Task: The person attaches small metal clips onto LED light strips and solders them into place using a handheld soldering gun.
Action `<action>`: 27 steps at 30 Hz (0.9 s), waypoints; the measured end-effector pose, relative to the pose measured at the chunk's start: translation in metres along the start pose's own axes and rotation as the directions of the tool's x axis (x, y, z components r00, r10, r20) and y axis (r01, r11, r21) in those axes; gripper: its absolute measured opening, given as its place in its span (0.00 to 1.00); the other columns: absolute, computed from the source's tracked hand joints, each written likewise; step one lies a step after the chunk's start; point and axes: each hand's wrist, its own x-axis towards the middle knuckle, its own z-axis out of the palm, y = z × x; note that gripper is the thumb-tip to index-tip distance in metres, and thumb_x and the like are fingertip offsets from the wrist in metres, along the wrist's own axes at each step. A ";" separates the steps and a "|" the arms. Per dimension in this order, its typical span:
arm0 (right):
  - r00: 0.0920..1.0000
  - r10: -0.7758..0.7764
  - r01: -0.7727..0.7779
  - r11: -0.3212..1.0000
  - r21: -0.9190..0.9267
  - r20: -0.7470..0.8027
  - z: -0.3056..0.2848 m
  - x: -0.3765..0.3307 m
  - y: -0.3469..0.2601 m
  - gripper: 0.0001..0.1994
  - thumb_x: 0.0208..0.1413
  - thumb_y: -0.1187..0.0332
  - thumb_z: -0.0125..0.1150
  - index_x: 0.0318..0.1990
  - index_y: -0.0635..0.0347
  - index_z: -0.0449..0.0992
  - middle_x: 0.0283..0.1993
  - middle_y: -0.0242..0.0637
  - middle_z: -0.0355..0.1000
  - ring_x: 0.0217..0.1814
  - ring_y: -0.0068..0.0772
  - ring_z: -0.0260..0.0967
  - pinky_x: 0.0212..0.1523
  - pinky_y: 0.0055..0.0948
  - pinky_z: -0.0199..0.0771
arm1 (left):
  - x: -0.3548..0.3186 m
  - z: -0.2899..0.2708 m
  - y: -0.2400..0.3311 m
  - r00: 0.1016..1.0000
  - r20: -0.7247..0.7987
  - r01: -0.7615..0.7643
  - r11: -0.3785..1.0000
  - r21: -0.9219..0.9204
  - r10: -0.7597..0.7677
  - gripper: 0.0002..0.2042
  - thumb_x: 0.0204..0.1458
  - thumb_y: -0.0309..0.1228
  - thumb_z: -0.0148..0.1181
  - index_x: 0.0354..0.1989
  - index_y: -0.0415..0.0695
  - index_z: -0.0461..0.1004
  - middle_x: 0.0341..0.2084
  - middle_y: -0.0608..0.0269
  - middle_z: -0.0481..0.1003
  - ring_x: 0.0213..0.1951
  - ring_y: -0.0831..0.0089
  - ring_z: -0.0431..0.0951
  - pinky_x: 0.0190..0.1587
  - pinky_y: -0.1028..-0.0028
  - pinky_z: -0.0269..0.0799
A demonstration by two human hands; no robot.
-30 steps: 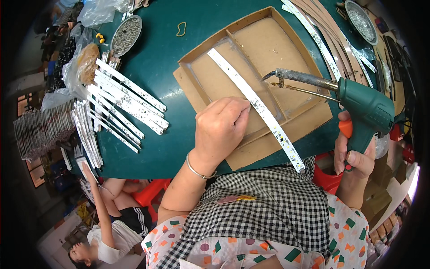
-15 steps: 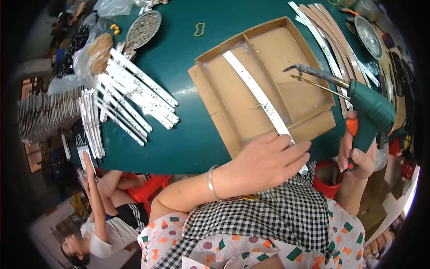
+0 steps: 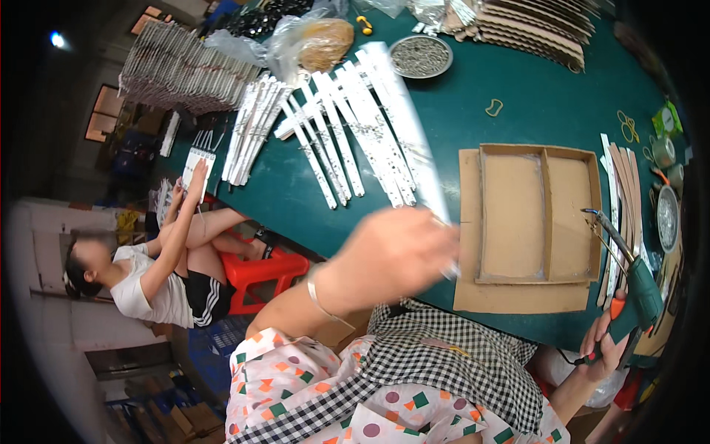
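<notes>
My left hand (image 3: 399, 255), blurred by motion, is closed around the near end of a long white strip (image 3: 420, 159). The strip slants away from me, its far end over the spread of white strips (image 3: 344, 126) on the table. At the right, my right hand (image 3: 605, 346) grips a green soldering gun (image 3: 645, 296) with an orange trigger. Its long metal tip points away and to the left, over the right side of a shallow cardboard tray (image 3: 546, 214). The tray has one divider, and a flat cardboard flap (image 3: 518, 298) shows along its near and left sides.
A metal bowl of small parts (image 3: 421, 58) stands beyond the strips; a second bowl (image 3: 667, 218) is at the right by brown and white strips (image 3: 625, 196). A rubber band (image 3: 493, 108) lies on the green table. At left, a person (image 3: 140, 274) sits by a red stool (image 3: 259, 277).
My left hand has lifted the white strip out of the cardboard tray and carried it left toward the other strips. My right hand still holds the soldering gun. The view has turned left.
</notes>
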 end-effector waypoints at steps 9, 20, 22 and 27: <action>0.997 0.057 -0.058 0.998 -0.028 -0.046 0.021 0.007 0.006 0.38 0.47 0.70 0.65 0.62 0.75 0.50 0.23 0.36 0.60 0.11 0.22 0.58 0.09 0.17 0.61 | -0.150 -0.024 -0.111 0.900 -0.100 0.435 0.874 0.218 -0.423 0.13 0.34 0.15 0.60 0.29 0.46 0.80 0.32 0.66 0.80 0.31 0.67 0.76 0.33 0.71 0.75; 0.999 0.029 -0.032 0.996 -0.080 -0.035 0.023 0.004 0.009 0.39 0.48 0.69 0.67 0.63 0.74 0.51 0.25 0.33 0.60 0.12 0.19 0.57 0.08 0.16 0.59 | -0.170 -0.012 -0.118 0.858 -0.115 0.510 0.857 0.073 -0.501 0.14 0.36 0.12 0.57 0.29 0.44 0.81 0.37 0.66 0.80 0.38 0.63 0.75 0.39 0.70 0.75; 0.999 0.025 -0.029 0.996 -0.088 -0.043 0.020 0.004 0.008 0.39 0.48 0.68 0.67 0.63 0.75 0.51 0.25 0.33 0.60 0.12 0.19 0.57 0.08 0.16 0.59 | -0.170 -0.012 -0.118 0.855 -0.108 0.516 0.853 0.082 -0.507 0.15 0.35 0.12 0.57 0.29 0.44 0.81 0.37 0.66 0.80 0.38 0.63 0.76 0.40 0.70 0.75; 0.997 0.001 -0.010 0.994 -0.106 -0.081 0.019 0.002 0.002 0.39 0.48 0.68 0.66 0.63 0.74 0.51 0.25 0.33 0.61 0.12 0.19 0.57 0.09 0.16 0.60 | -0.138 -0.014 -0.116 0.834 -0.276 0.510 0.859 0.053 -0.478 0.15 0.36 0.11 0.57 0.31 0.44 0.80 0.36 0.61 0.80 0.37 0.60 0.77 0.39 0.68 0.74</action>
